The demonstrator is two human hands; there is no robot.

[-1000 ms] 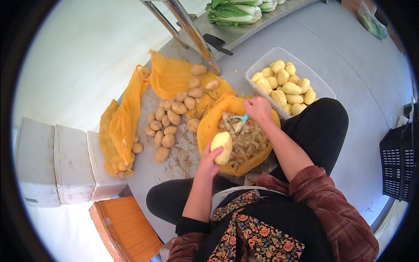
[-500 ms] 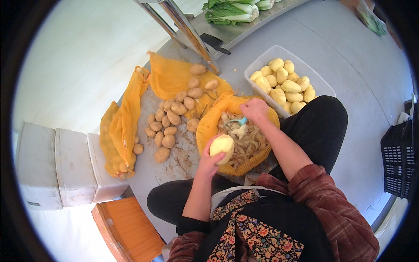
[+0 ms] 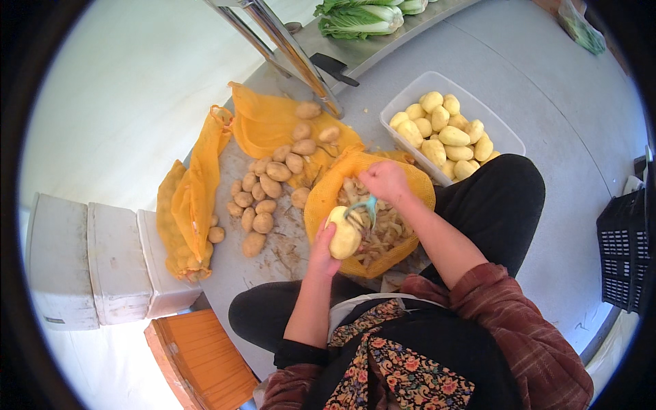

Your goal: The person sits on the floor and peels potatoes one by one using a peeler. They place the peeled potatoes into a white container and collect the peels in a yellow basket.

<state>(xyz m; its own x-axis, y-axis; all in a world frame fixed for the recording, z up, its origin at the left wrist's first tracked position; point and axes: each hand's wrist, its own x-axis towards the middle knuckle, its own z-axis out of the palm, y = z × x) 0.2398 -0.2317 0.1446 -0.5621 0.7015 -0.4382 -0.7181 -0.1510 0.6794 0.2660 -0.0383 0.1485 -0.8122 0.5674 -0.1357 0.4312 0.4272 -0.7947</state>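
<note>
My left hand (image 3: pixel 323 251) grips a mostly peeled potato (image 3: pixel 346 239), pale yellow, over the near left side of a yellow mesh sack. In my right hand (image 3: pixel 385 182) is a turquoise peeler (image 3: pixel 370 205), its head at the upper right of the potato. The open yellow mesh sack (image 3: pixel 318 205) sits in front of my crossed legs, with potato peelings (image 3: pixel 392 229) piled inside. Left of it, several unpeeled potatoes (image 3: pixel 271 186) lie loose. Beyond my right hand, a clear plastic tub (image 3: pixel 506 131) holds several peeled potatoes (image 3: pixel 454 136).
A filled yellow mesh sack (image 3: pixel 186 212) lies at the left, near white boxes (image 3: pixel 117 260) and a wooden stool (image 3: pixel 205 359). Metal table legs (image 3: pixel 290 48) stand ahead, beside a dark cleaver (image 3: pixel 333 67) and napa cabbages (image 3: pixel 361 22). A black crate (image 3: pixel 620 249) is at the right.
The peeler has come nearer and now meets the potato's upper right side. My right hand has shifted left and slightly closer. The potato has turned and moved slightly left in my left hand.
</note>
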